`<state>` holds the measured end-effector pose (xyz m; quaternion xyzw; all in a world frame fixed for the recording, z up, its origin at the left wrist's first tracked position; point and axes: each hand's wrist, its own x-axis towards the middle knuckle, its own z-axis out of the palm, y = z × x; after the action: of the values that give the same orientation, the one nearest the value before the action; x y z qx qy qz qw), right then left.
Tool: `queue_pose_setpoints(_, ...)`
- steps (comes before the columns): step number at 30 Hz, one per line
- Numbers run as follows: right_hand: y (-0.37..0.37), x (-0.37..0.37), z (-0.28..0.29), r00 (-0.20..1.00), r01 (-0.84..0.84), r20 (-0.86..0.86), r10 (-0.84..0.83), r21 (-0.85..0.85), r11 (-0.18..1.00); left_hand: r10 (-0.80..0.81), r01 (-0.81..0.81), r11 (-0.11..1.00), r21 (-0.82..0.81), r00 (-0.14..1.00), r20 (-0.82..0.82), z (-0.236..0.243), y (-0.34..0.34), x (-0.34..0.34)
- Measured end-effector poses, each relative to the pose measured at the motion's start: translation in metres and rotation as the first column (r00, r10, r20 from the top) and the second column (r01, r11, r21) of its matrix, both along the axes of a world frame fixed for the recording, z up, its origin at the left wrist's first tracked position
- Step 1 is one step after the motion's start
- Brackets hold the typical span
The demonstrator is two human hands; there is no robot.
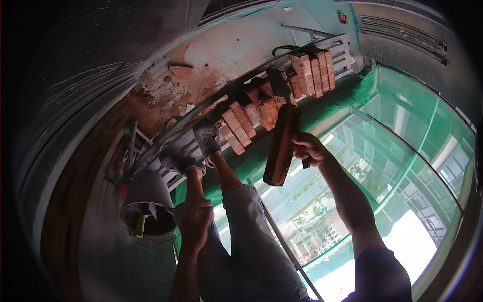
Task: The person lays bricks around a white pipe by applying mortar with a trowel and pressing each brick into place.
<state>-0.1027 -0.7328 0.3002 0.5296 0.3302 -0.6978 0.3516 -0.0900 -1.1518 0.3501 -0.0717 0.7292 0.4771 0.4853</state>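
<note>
My right hand [308, 149] is closed at the side of a long reddish-brown, brick-like block [282, 151], which hangs tilted in the air. A short dark handle-like end [306, 163] sticks out below that hand. Past the block's upper end shows a dark, flat, blade-like piece [278, 84]; whether it joins what I hold, I cannot tell. My left hand [197, 219] is curled into a fist beside my left leg, and anything inside it is hidden. Beyond the block, several bricks [237, 126] stand on edge in a row, and a taller stack of bricks [313, 73] is at their right.
My feet in grey clogs [207, 139] rest on a metal slatted platform [188, 147]. A grey bucket [151, 201] with something yellow-green inside is at the left. Rubble and a broken brick [181, 72] lie on the floor beyond. Green netting [392, 100] covers the window side at right.
</note>
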Motion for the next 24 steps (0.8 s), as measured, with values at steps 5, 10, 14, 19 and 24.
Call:
queue_pose_setpoints(5, -0.110, 0.018, 0.019, 1.000, 0.008, -0.015, -0.013, -0.316, 0.949, 0.300, -0.383, 0.908, 0.170, 0.878, 0.374, 0.022, 0.055, -0.042)
queue_pose_setpoints(10, -0.195, 0.008, 0.028, 0.988, -0.122, 0.031, 0.150, -0.429, 0.895, 0.221, -0.224, 0.975, -0.011, 0.952, 0.211, 0.039, 0.007, -0.051)
queue_pose_setpoints(14, -0.243, 0.000, 0.029, 0.984, -0.153, 0.032, 0.173, -0.331, 0.931, 0.432, -0.446, 0.894, 0.048, 0.884, 0.177, 0.029, -0.019, -0.031)
queue_pose_setpoints(19, -0.281, -0.030, 0.058, 0.946, -0.324, -0.066, 0.318, -0.255, 0.911, 0.570, -0.570, 0.821, -0.035, 0.812, 0.129, 0.025, -0.033, 0.007)
queue_pose_setpoints(24, -0.307, -0.022, 0.072, 0.835, -0.550, -0.064, 0.547, -0.045, 0.834, 0.698, -0.774, 0.630, -0.062, 0.529, 0.483, 0.008, -0.051, 0.053)
